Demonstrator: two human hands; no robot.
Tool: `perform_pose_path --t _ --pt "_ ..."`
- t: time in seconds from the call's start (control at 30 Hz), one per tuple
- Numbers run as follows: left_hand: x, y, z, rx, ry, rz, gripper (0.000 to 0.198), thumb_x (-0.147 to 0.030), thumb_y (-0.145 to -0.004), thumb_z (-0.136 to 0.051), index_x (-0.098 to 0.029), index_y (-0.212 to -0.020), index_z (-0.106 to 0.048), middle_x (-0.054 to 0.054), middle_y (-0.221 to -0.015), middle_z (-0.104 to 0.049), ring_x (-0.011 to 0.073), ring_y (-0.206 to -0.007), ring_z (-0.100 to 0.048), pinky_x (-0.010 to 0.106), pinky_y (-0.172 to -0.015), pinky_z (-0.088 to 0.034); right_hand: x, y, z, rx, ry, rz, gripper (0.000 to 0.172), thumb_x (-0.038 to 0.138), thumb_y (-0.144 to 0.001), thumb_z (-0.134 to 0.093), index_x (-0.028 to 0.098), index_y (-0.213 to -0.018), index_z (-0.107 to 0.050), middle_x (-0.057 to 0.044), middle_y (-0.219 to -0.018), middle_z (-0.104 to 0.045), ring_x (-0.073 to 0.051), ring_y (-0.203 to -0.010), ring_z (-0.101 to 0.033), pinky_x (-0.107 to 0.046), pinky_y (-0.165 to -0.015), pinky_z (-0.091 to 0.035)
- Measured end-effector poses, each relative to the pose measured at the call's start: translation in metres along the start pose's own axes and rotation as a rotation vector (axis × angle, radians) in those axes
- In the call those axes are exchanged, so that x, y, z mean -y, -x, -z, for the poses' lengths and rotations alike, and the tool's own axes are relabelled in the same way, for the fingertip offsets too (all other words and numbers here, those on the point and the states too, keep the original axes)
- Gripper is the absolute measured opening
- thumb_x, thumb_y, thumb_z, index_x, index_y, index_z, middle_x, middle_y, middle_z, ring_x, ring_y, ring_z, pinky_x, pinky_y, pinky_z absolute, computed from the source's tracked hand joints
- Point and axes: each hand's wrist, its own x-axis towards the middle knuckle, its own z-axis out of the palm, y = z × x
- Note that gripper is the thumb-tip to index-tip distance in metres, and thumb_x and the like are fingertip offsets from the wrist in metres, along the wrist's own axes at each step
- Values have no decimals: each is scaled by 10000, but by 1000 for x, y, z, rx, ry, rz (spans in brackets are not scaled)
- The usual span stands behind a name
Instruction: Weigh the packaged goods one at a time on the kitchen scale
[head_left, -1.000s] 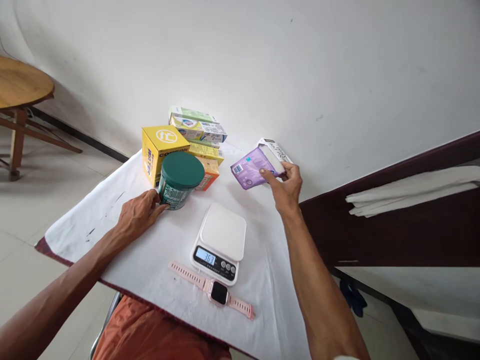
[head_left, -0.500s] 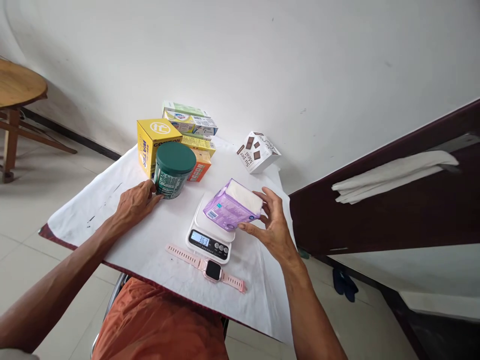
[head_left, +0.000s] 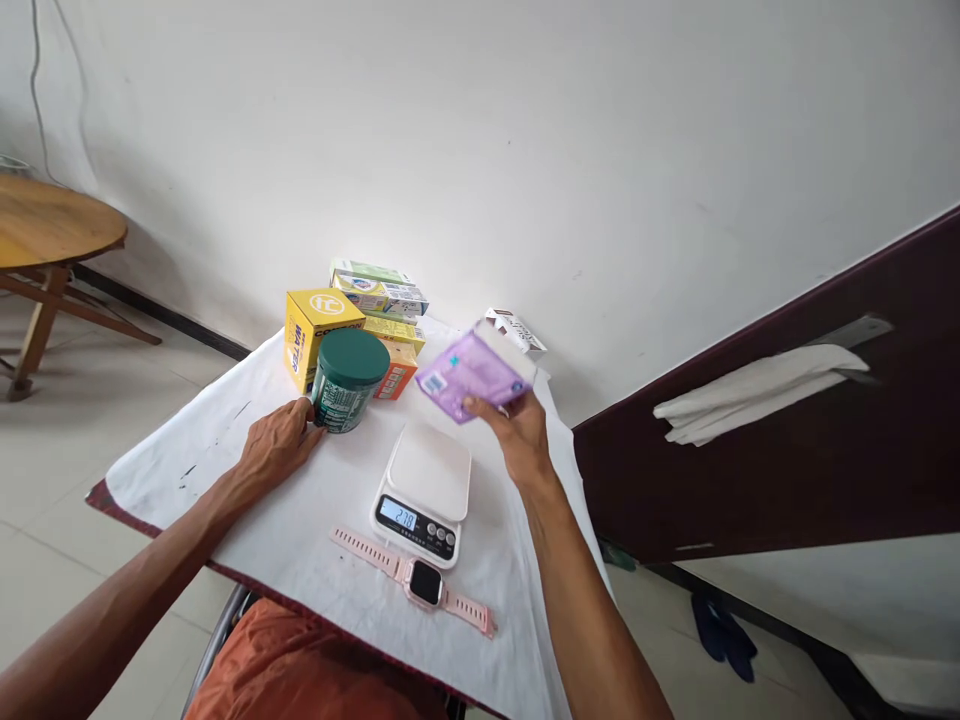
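My right hand (head_left: 517, 430) grips a purple pack of tissues (head_left: 469, 378), thumb on the near side, and holds it raised above and behind the kitchen scale (head_left: 431, 470). The scale's white plate is bare, and its lit display seems to read 278. My left hand (head_left: 279, 440) rests on the table, thumb and fingers apart, against the lower left side of a green lidded canister (head_left: 349, 385); it is not wrapped round it. A pink smartwatch (head_left: 425, 583) lies stretched out in front of the scale.
Behind the canister stand a yellow box (head_left: 319, 315), an orange box (head_left: 397, 372) and several stacked cartons (head_left: 381, 292). A white box (head_left: 517, 328) is partly hidden behind the tissues. The white-covered table (head_left: 172, 450) meets the wall; a round wooden stool (head_left: 60, 225) stands left.
My right hand has closed on the tissue pack and lifted it off the scale, up and away from me. The display dropped from 363. My left hand stays by the canister; the view has tilted up.
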Motion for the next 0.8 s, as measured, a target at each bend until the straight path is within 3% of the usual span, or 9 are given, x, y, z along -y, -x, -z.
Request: perform_pose_path --t 0.1,0.2,0.37,0.53,0.8 --pt "0 -1 1 5 4 5 273 -481 -999 -459 -232 -1073 -543 82 -1084 -744 256 -926 -716 338 -685 -436 10 -51 -37 -2 -36 133 704 418 -624 -941 238 -1239 -649 -79 -1232 -740 -288 -1149 -696 -504 -1038 -569" --pt "-1 -2 2 22 7 5 241 -456 -1004 -466 -235 -1069 -539 82 -1102 -743 257 -939 -718 335 -683 -434 4 -92 -78 -5 29 148 668 501 -605 -922 225 -1141 -634 -74 -1161 -741 -271 -1083 -695 -470 -993 -578" --pt "-2 -1 4 43 3 -6 219 -419 -1016 -470 -225 -1092 -536 98 -1120 -737 257 -965 -718 337 -702 -455 -14 -117 -118 22 176 141 717 620 -563 -904 236 -1081 -588 -82 -1141 -740 -275 -1047 -684 -464 -971 -572" --pt "-2 -1 5 59 -3 -13 222 -404 -1014 -473 -215 -1106 -542 109 -1127 -731 270 -993 -717 352 -727 -484 -24 -108 -121 99 206 95 853 671 -570 -910 227 -1199 -544 -129 -1258 -708 -303 -1155 -662 -488 -1027 -555" --pt "-3 -1 7 39 6 -13 222 -412 -999 -478 -228 -1101 -548 109 -1141 -739 279 -1001 -724 352 -725 -490 -23 -98 -98 242 170 72 1134 691 -542 -950 277 -1483 -471 -152 -1530 -554 -327 -1364 -568 -524 -1096 -550"
